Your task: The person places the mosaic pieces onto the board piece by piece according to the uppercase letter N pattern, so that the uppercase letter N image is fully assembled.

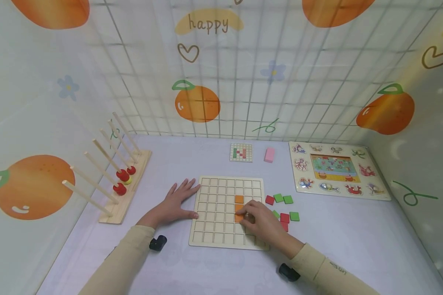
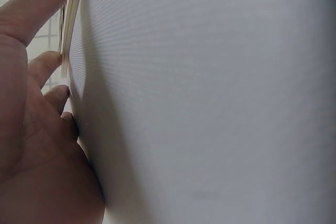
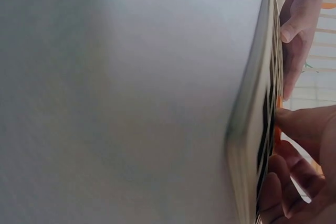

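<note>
A square wooden grid board [image 1: 215, 234] lies flat on the table. In one of its columns sit orange square tiles [image 1: 239, 199], partly covered by my right hand [image 1: 263, 223]. That hand bends over the board, its thumb and forefinger pinching an orange tile [image 1: 238, 218] at the grid. Orange also shows between these fingers in the right wrist view. My left hand [image 1: 175, 205] rests spread on the table, thumb and fingertips touching the board's left edge. Right of the board lie loose green tiles [image 1: 294, 216] and red tiles [image 1: 269, 200], some partly hidden by the right hand.
At left stands a wooden peg rack [image 1: 133, 184] with tall rods and a few red and yellow beads. Behind the board lie a small pattern card [image 1: 236, 146] and a pink block [image 1: 269, 155]. A sea-animal puzzle board [image 1: 302, 155] is at the back right.
</note>
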A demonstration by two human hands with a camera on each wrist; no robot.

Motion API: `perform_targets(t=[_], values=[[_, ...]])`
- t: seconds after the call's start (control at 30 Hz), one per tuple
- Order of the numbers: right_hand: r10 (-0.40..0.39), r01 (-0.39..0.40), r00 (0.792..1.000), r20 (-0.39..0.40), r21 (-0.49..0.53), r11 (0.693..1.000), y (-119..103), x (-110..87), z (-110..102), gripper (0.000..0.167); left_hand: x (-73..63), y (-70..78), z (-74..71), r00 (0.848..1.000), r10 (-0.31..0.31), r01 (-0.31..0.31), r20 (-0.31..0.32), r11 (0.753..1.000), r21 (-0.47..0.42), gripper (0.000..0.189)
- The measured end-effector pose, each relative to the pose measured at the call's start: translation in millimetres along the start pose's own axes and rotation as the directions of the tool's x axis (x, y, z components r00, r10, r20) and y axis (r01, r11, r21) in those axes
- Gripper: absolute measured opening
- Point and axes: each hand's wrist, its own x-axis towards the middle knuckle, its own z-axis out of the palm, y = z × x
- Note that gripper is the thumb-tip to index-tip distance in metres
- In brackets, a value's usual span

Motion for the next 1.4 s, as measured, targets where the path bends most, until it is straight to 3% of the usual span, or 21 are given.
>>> perform_targets(t=[0.8,1.4], values=[[0.027,-0.028,0.999,0.037,0.038,0.999,-1.3,-2.2,-4.2,0.020,0.3,-0.8,0.2,1.000,0.010,-0.010,-0.006,1.000,0.004,0.105],[0.079,-0.079,0.997,0.002,0.058,0.995,11.1,-16.4,-20.7,0.022,-0.1,0.0,-0.3,1.000,0.005,-0.005,-0.003,1.000,-0.002,0.105]])
